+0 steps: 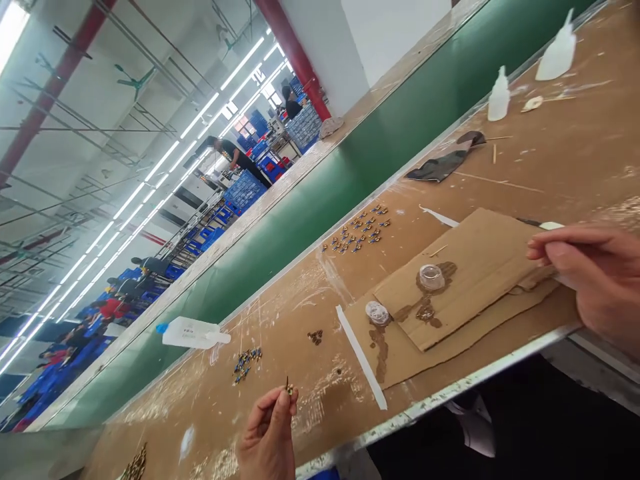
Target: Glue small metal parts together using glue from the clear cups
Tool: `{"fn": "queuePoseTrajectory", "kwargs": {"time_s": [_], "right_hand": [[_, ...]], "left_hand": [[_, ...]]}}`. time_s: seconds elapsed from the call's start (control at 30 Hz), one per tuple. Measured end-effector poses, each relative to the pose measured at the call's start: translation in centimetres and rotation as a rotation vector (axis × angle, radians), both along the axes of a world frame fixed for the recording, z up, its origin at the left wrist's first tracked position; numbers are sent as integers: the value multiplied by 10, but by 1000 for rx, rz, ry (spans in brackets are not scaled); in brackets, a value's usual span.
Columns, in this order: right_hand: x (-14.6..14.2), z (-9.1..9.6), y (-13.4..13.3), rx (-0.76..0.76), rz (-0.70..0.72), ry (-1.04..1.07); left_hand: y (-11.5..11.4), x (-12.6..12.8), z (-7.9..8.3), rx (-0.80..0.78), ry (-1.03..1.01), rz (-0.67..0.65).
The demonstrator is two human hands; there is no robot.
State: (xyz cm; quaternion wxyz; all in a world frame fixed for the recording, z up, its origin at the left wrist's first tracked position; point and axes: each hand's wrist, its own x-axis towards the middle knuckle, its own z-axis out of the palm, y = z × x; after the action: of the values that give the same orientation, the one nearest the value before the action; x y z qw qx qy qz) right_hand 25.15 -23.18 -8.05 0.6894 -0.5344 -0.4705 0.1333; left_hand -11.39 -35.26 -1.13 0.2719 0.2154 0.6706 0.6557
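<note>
Far left, well apart from our left fingers and toward the bottom edge of view: a heap of brass-coloured parts [135, 465] on the brown tabletop [290, 303]. Farther out beyond those fingers, a white bottle [193, 333] with a blue cap lies on its side. Closer, just past the fingertips and a little left, we note a cluster of blue-and-brass pieces [246, 365].

Our left hand [269, 433]: thumb and index finger clamped on a small brass part [289, 389], a thin dark tip pointing up; the part sits right at the fingertips, raised toward us.

Right of these fingers, near, a few brown bits [315, 337]. Beyond, well apart, a spread of small blue-and-gold pieces [356, 230]. Right again, a white strip [361, 357] slants along the edge of layered cardboard [480, 260], which lies between our two hands. On it, wet stains, a clear glassy lump [377, 313] and, nearer the right fingers, a clear round dish [431, 277]. Past the right fingertips, a dark cloth [445, 160] and two upright white bottles [499, 99].

Far right, our right hand [603, 270] over the cardboard's end: thumb and index finger close together; whether anything is between them, we cannot tell.
</note>
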Motion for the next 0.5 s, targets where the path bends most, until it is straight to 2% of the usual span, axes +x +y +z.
{"fn": "queuePoseTrajectory", "kwargs": {"time_s": [0.1,0.2,0.27,0.37,0.5], "right_hand": [[-2,6,-3,64,59,32],[1,5,-2,33,102,19],[4,4,0,41,117,-19],[8,3,4,60,122,-64],[10,4,6,83,126,-109]], "left_hand": [[9,20,0,2,12,-67],[21,43,0,37,97,-144],[32,60,2,5,166,-213],[52,87,12,-99,293,-355],[83,125,25,-193,565,-587]]}}
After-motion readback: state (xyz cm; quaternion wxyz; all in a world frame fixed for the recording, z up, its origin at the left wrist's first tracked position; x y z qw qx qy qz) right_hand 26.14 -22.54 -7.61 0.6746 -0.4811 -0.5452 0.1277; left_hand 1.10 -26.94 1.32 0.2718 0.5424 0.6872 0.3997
